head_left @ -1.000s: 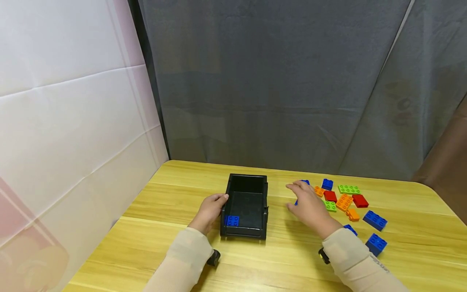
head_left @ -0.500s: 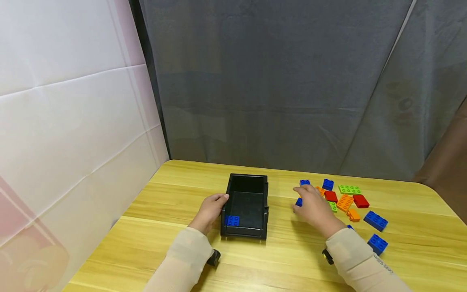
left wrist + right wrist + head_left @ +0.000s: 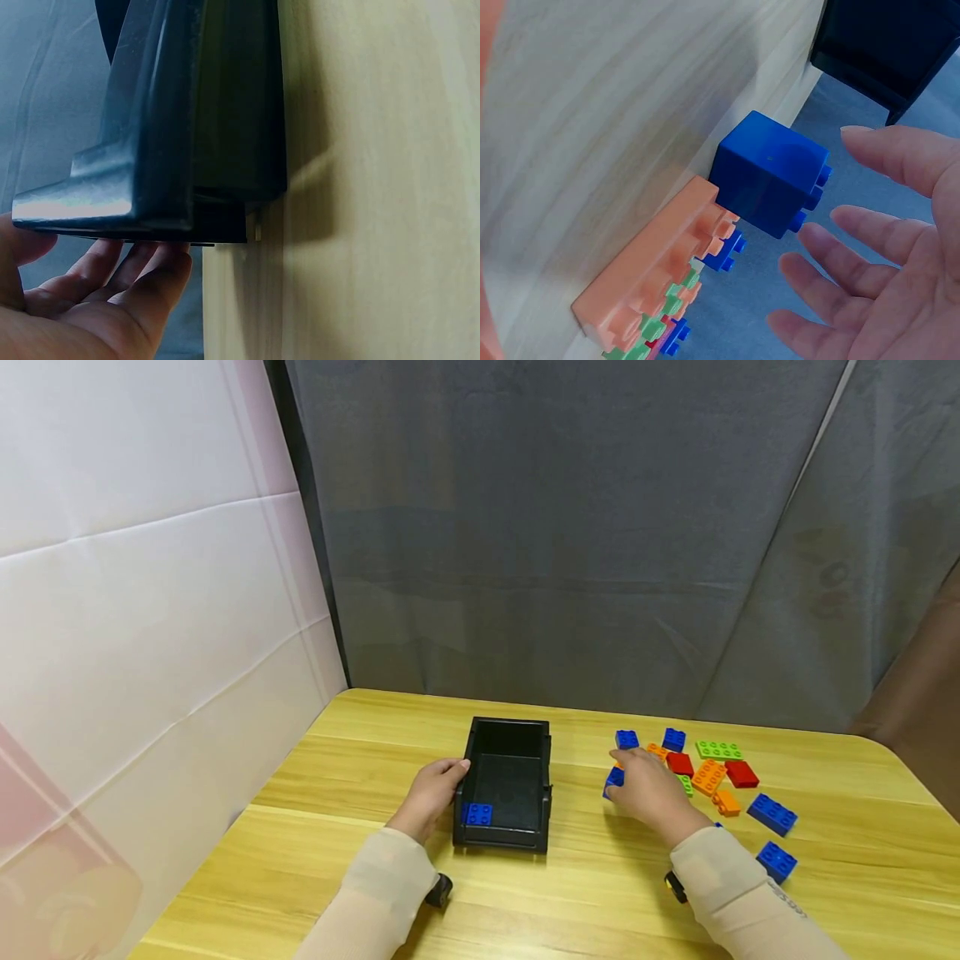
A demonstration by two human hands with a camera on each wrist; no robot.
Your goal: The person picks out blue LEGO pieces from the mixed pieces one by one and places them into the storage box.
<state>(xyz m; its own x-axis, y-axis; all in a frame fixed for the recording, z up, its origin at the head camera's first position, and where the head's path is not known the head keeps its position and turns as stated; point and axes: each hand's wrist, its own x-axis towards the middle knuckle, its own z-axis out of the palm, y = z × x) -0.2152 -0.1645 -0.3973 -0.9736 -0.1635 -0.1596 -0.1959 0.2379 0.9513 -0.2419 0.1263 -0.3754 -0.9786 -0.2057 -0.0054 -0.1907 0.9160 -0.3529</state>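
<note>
My left hand (image 3: 431,792) grips the left rim of a black plastic bin (image 3: 501,839), its thumb over the edge. In the left wrist view, the fingers (image 3: 161,277) press against the bin's wall (image 3: 161,135). One blue toy brick (image 3: 477,814) lies in the bin's near left corner. My right hand (image 3: 651,789) hovers over the bricks with thumb and fingers spread. Below them sits a blue brick (image 3: 613,779). The right wrist view shows this tall blue brick (image 3: 765,165) beside an orange brick (image 3: 652,255), the fingertips very close to its studs; contact is unclear.
More bricks lie on the wooden table (image 3: 570,893) to the right: red ones (image 3: 742,773), orange ones (image 3: 708,777), a long green one (image 3: 718,749) and several blue ones (image 3: 772,813). A grey curtain (image 3: 562,543) hangs behind, and a white wall panel (image 3: 150,593) stands left.
My right hand has shifted a little right and nearer me, lowering toward the blue brick, with thumb and fingers drawing closer together. The left hand and the bin stay put.
</note>
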